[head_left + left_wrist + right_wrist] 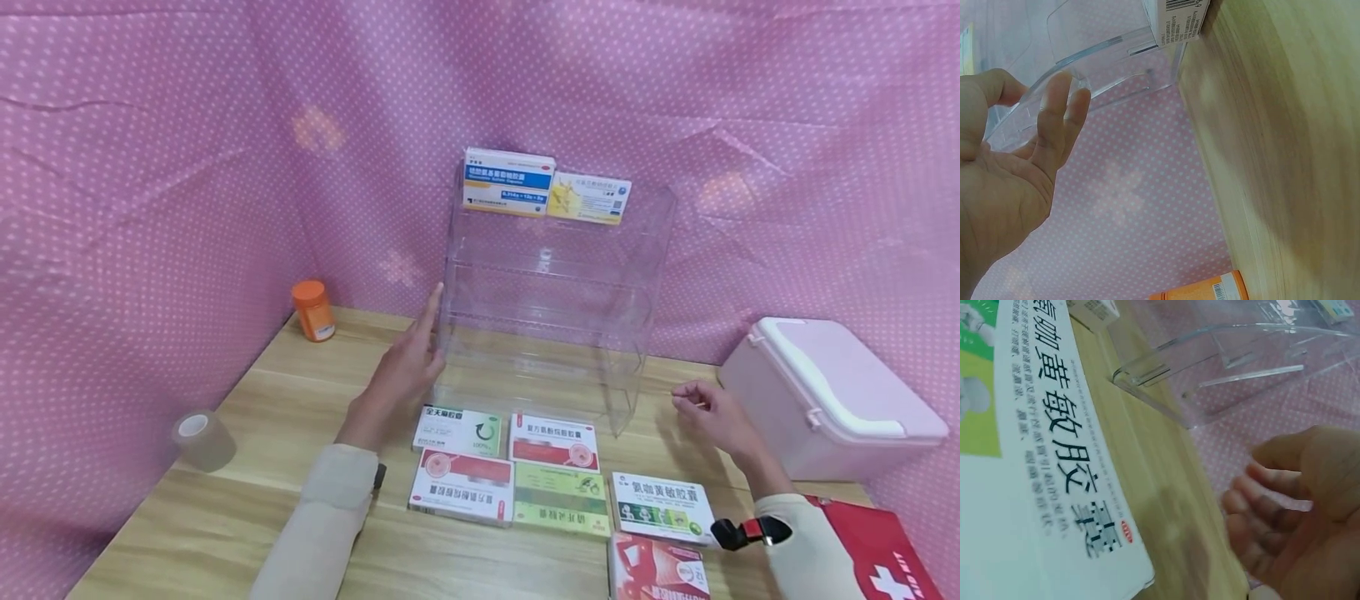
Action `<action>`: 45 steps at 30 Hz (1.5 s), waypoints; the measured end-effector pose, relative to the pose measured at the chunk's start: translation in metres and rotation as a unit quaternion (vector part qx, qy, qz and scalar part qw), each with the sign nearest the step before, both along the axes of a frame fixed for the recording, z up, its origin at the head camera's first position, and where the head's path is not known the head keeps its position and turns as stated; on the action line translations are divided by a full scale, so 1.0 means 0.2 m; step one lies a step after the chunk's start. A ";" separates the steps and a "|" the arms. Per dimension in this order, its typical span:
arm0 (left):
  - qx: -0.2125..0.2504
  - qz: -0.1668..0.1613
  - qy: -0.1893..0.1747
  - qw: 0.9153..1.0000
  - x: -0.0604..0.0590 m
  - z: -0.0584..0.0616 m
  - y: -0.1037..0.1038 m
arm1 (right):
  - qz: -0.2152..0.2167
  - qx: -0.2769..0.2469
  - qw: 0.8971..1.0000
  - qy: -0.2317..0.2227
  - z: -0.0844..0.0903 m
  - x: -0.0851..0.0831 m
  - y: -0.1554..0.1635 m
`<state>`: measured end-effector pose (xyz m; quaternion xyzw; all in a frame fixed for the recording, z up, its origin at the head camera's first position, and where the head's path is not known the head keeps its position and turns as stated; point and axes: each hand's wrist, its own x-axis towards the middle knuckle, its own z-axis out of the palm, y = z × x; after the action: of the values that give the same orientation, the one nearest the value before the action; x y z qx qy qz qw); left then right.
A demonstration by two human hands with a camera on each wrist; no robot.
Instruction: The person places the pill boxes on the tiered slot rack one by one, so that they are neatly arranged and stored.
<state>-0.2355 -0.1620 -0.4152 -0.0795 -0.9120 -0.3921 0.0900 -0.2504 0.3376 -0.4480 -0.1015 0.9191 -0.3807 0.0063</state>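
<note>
A clear plastic tiered display rack (543, 283) stands toward the back of the wooden table. My left hand (407, 362) is at its left side panel, fingers fairly straight along the edge; the left wrist view shows the thumb and fingers beside that panel. Right of the rack, my right hand (712, 412) is held over the table with loosely bent fingers and nothing in it. On the top tier are a blue-and-white medicine box (508, 183) and a yellow-and-white box (588, 198). Close to the right wrist lies a white-and-green medicine box (663, 507).
Several more medicine boxes (461, 486) lie in front of the rack. An orange bottle (313, 312) and a tape roll (202, 440) are on the left. A white lidded case (825, 400) stands at right, with a red first-aid pouch (877, 546) before it. Pink dotted cloth hangs behind.
</note>
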 end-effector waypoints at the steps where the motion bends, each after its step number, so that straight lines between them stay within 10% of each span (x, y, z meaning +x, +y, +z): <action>1: 0.002 0.000 -0.003 1.000 0.00 0.00 0.00 | 0.012 -0.009 0.999 -0.029 -0.01 0.01 0.01; 7: 0.012 -0.002 -0.017 1.000 0.00 0.00 0.01 | 0.069 -0.068 0.979 -0.178 -0.05 0.06 0.03; 15: 0.005 0.002 -0.020 1.000 0.00 0.00 0.00 | 0.088 -0.093 0.965 -0.227 -0.05 0.12 0.07; 28: 0.001 0.001 -0.021 1.000 0.00 0.00 0.00 | 0.143 -0.107 0.951 -0.253 -0.06 0.18 0.12; 45: -0.008 -0.006 -0.002 1.000 0.00 0.00 -0.01 | 0.182 -0.115 0.962 -0.168 -0.12 0.29 0.19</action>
<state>-0.2354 -0.1630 -0.4153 -0.0850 -0.9148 -0.3857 0.0847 -0.1918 0.3756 -0.4716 -0.2019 0.8206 -0.4881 0.2183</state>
